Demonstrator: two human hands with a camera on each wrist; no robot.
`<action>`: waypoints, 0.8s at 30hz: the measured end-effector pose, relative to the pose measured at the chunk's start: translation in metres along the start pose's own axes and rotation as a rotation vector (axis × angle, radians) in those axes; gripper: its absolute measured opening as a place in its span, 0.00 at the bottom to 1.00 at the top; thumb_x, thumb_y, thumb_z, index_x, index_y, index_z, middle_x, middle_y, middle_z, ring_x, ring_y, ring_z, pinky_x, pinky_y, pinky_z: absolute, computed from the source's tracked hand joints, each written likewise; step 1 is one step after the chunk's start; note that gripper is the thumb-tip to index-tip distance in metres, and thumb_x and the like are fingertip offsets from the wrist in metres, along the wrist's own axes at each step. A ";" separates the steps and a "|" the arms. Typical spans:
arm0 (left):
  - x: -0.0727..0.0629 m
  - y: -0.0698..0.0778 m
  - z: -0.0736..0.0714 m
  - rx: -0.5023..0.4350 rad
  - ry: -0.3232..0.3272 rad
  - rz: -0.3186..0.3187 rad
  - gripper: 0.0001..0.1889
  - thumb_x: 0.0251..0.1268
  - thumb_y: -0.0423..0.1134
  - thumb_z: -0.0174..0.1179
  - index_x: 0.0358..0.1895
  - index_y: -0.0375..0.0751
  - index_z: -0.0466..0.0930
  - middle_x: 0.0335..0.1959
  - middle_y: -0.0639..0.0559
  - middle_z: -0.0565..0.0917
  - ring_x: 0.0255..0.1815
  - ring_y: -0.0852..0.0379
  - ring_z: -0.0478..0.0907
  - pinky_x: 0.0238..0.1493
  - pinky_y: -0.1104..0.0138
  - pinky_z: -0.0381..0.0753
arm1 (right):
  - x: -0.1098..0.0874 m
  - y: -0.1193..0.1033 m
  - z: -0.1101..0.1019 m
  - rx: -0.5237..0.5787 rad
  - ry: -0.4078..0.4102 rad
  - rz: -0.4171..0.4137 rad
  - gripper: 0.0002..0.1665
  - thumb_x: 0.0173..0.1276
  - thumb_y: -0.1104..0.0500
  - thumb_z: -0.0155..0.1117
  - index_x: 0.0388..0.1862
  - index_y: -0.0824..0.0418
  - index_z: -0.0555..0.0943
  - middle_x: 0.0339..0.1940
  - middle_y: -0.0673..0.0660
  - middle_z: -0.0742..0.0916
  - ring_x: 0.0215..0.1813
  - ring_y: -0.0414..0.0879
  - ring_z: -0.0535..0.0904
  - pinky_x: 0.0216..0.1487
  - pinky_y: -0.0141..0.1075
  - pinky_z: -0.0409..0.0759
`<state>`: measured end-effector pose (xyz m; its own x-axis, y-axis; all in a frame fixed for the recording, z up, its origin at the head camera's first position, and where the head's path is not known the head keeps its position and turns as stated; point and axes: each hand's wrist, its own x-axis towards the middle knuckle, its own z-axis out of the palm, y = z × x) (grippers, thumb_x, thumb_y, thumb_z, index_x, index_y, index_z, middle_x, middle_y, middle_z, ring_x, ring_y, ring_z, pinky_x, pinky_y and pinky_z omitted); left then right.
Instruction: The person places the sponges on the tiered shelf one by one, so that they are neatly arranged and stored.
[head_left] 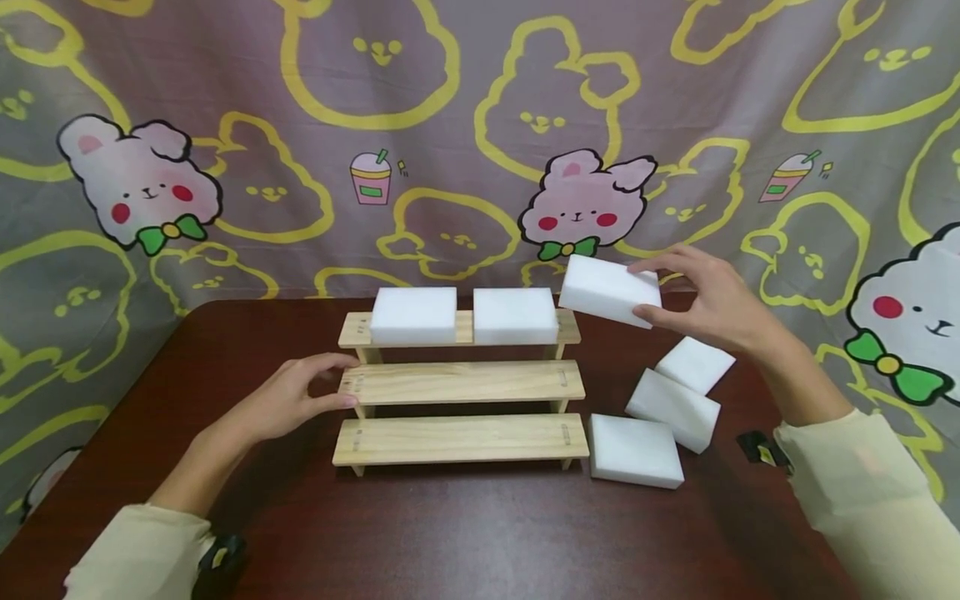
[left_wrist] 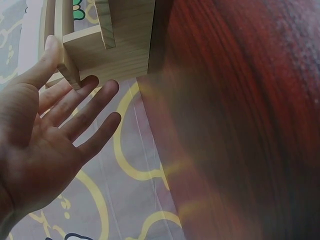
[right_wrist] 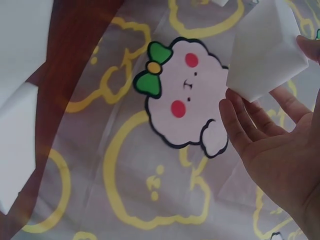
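Note:
My right hand (head_left: 708, 300) pinches a white sponge block (head_left: 603, 287) between thumb and fingers, tilted in the air beyond the right end of the rack's top tier. The same sponge (right_wrist: 267, 50) shows in the right wrist view above the palm. My left hand (head_left: 296, 396) holds the left end of the middle tier of a three-tier wooden stand (head_left: 461, 382), and in the left wrist view the thumb and fingers (left_wrist: 82, 120) lie on either side of that board's end. On the top tier sit two white sponges, a left one (head_left: 414, 315) and a right one (head_left: 515, 316).
Right of the stand, three more white sponges lie on the dark red table (head_left: 480, 533): a near one (head_left: 636, 450), a middle one (head_left: 675, 408) leaning against its neighbour, and a far one (head_left: 696, 364). A cartoon-printed curtain (head_left: 450, 150) hangs behind the table.

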<state>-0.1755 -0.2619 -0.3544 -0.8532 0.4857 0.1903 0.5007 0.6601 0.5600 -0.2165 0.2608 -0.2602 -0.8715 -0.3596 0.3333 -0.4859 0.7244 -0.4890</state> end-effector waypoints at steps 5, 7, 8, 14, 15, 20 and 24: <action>0.000 -0.001 -0.001 0.007 -0.002 0.011 0.23 0.66 0.38 0.72 0.60 0.32 0.81 0.51 0.44 0.87 0.47 0.49 0.85 0.49 0.46 0.82 | 0.002 -0.012 0.000 0.013 -0.005 -0.021 0.32 0.59 0.58 0.80 0.63 0.61 0.83 0.57 0.59 0.81 0.54 0.59 0.82 0.59 0.54 0.81; 0.001 0.000 -0.001 0.005 -0.006 0.010 0.23 0.67 0.39 0.72 0.60 0.32 0.81 0.50 0.45 0.87 0.47 0.49 0.85 0.49 0.46 0.82 | 0.002 -0.016 0.000 0.015 -0.003 -0.034 0.31 0.59 0.58 0.80 0.62 0.60 0.83 0.56 0.57 0.81 0.53 0.57 0.83 0.57 0.43 0.83; 0.001 0.000 -0.002 0.005 -0.008 0.008 0.23 0.67 0.39 0.72 0.60 0.32 0.80 0.50 0.45 0.88 0.47 0.49 0.85 0.49 0.47 0.82 | 0.003 -0.018 0.000 0.016 -0.002 -0.043 0.31 0.58 0.58 0.80 0.62 0.60 0.84 0.56 0.57 0.81 0.52 0.57 0.83 0.55 0.37 0.83; 0.001 0.003 -0.001 0.003 -0.013 -0.015 0.23 0.67 0.39 0.72 0.60 0.31 0.80 0.50 0.44 0.88 0.47 0.48 0.86 0.48 0.47 0.83 | 0.005 -0.022 0.002 0.021 -0.001 -0.127 0.32 0.56 0.59 0.82 0.60 0.61 0.84 0.54 0.57 0.82 0.50 0.55 0.84 0.48 0.18 0.74; 0.001 0.003 -0.001 0.004 -0.014 -0.018 0.23 0.67 0.39 0.72 0.60 0.31 0.80 0.50 0.44 0.88 0.47 0.48 0.86 0.48 0.47 0.83 | 0.005 -0.022 0.003 0.025 -0.002 -0.147 0.32 0.55 0.60 0.83 0.60 0.61 0.84 0.54 0.57 0.82 0.50 0.54 0.84 0.48 0.18 0.74; 0.001 0.004 -0.001 0.003 -0.018 -0.027 0.23 0.67 0.39 0.72 0.60 0.31 0.80 0.49 0.43 0.88 0.47 0.48 0.86 0.48 0.48 0.83 | 0.005 -0.023 0.008 0.075 -0.008 -0.223 0.32 0.54 0.63 0.84 0.59 0.63 0.84 0.52 0.57 0.82 0.49 0.55 0.85 0.49 0.18 0.76; 0.001 0.004 -0.001 0.002 -0.020 -0.034 0.23 0.66 0.39 0.72 0.60 0.31 0.80 0.49 0.43 0.88 0.47 0.48 0.86 0.48 0.47 0.83 | 0.004 -0.026 0.011 0.100 -0.017 -0.251 0.32 0.53 0.64 0.84 0.58 0.64 0.85 0.53 0.57 0.83 0.50 0.51 0.84 0.51 0.20 0.77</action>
<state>-0.1742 -0.2591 -0.3514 -0.8664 0.4745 0.1555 0.4722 0.6774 0.5640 -0.2081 0.2338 -0.2552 -0.7234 -0.5313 0.4409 -0.6903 0.5497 -0.4704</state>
